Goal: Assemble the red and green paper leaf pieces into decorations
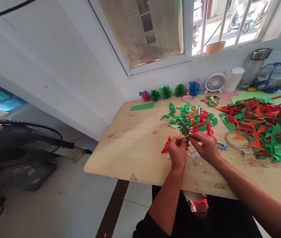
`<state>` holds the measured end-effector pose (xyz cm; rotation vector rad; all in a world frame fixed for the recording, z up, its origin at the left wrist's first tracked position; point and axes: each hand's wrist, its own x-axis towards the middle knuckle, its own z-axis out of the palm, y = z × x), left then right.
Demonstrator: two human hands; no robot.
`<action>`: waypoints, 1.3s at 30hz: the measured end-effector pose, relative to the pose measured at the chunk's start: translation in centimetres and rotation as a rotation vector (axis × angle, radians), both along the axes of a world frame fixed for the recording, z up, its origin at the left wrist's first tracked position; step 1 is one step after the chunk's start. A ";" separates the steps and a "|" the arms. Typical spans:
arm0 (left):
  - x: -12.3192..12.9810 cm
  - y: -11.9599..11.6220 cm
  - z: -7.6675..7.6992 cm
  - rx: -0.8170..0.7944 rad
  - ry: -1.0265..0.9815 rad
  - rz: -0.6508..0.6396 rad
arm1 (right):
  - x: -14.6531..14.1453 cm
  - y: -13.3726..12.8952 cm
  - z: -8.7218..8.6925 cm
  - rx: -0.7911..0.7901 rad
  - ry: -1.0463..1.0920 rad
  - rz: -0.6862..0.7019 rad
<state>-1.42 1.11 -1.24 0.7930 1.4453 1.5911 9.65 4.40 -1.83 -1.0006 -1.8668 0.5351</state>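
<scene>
Close together over the wooden table, my left hand (178, 150) and my right hand (204, 145) pinch a small green paper piece (187, 138) between their fingertips. Much of that piece is hidden by the fingers. Just beyond lies a pile of cut green and red paper shapes (192, 117) dotted with little white squares. A red paper piece (166, 145) with white dots rests left of my left hand. Tiny white paper bits (194, 153) are scattered below my hands. Beside my right hand is a blue-handled tool (221, 145), partly covered by the hand.
At right, a big heap of paper offcuts (259, 122) has a ring of tape (238, 140) in front. Along the wall stand folded paper figures (166, 92), a small white fan (215, 82) and a glass bottle (254, 69). A green strip (142, 107) lies at back left.
</scene>
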 end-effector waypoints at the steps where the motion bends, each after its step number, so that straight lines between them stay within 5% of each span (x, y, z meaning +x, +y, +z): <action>1: 0.0 0.1 0.0 -0.022 -0.075 -0.015 | 0.0 0.0 0.0 0.017 -0.008 0.000; 6: -0.8 -0.2 -0.1 -0.033 -0.164 -0.124 | 0.2 0.4 0.3 -0.219 0.083 -0.011; 11: -2.2 0.6 0.7 0.010 -0.101 -0.129 | 0.2 0.8 0.4 -0.501 0.236 0.126; 15: -2.7 2.0 1.2 -0.021 -0.113 -0.289 | 0.2 0.6 0.9 -0.609 0.280 0.182; 23: -2.3 2.6 0.5 0.140 0.522 -0.266 | 0.0 1.0 0.8 -0.691 0.311 0.152; 26: -2.1 2.7 0.6 0.171 0.609 -0.274 | 0.0 1.3 0.3 -0.667 0.317 0.097; 31: -2.2 3.7 1.0 0.107 0.338 -0.382 | 0.1 1.3 0.2 -0.618 0.264 0.056; 39: -1.9 4.4 -0.1 0.105 0.096 -0.307 | 0.1 1.2 -0.1 -0.589 0.240 0.101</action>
